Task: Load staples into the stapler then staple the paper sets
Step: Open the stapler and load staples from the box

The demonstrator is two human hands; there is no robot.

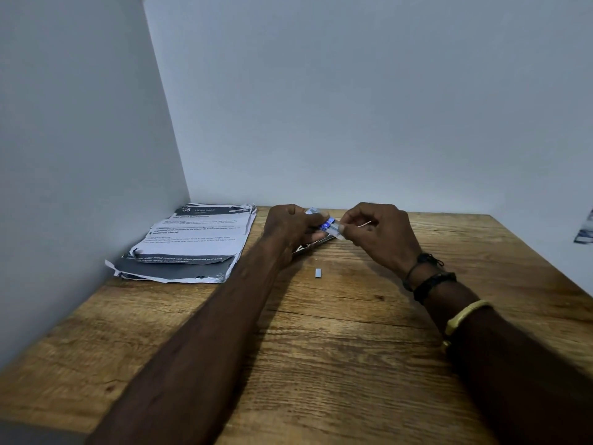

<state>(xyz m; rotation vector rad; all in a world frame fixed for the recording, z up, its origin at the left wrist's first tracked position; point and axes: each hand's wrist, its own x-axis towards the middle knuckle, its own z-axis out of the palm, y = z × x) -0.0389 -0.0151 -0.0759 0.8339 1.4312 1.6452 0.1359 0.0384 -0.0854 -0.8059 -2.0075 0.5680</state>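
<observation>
My left hand grips a small blue and white staple box at the far middle of the wooden table. My right hand pinches the box's open end from the right. Under both hands lies the stapler, mostly hidden, only its metal edge showing. A short strip of staples lies loose on the table just in front of the hands. A stack of torn printed paper sets rests at the far left, against the wall.
White walls close the table in at the left and at the back. The table's right edge runs diagonally at the far right. A printed sheet shows at the right border of the view.
</observation>
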